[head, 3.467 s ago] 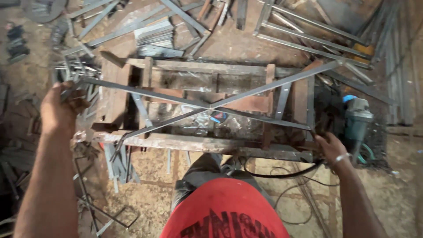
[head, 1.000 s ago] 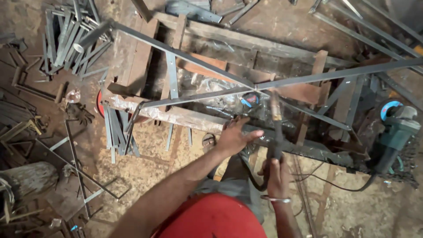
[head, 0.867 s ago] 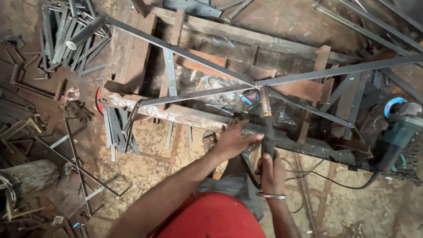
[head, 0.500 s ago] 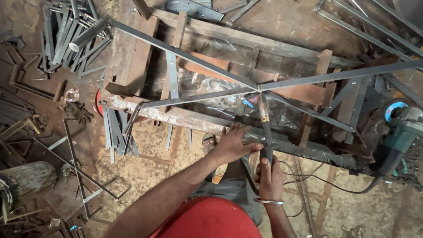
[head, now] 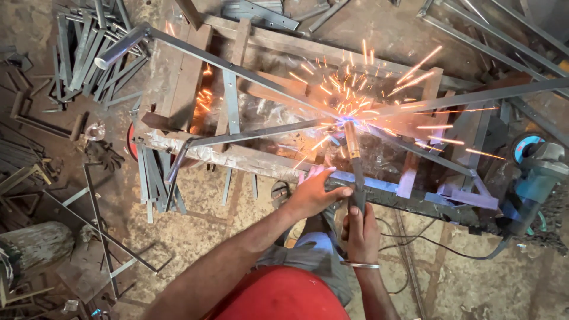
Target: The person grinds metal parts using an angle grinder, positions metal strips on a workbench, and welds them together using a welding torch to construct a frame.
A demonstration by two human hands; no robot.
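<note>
My right hand [head: 361, 228] is gripping the welding electrode holder [head: 358, 198], fingers wrapped tight round the handle, w/ a metal bangle [head: 360, 265] sitting on the wrist. The electrode rod [head: 351, 141] is pointing up & away from me, its tip touching the joint [head: 342, 120] where the steel bars [head: 261, 133] are crossing. Sparks [head: 379, 89] are flying out from that spot in all directions, mostly up & to the right.

My left hand [head: 314, 191] is resting on the front edge of the wooden workbench [head: 249, 160], fingers spread & partly curled over it, thumb reaching towards the holder & lying just beside it. It's not closing on anything that I can see.

The bars are lying across the bench top, one long piece running diagonally from a round pipe end [head: 118, 47] at upper left.

An angle grinder [head: 533, 172], blue-green body, is sitting at the bench's right end, cable trailing on the floor. Cut steel strips [head: 83, 53] are piled upper left; a log stump [head: 35, 246] is standing lower left.
</note>
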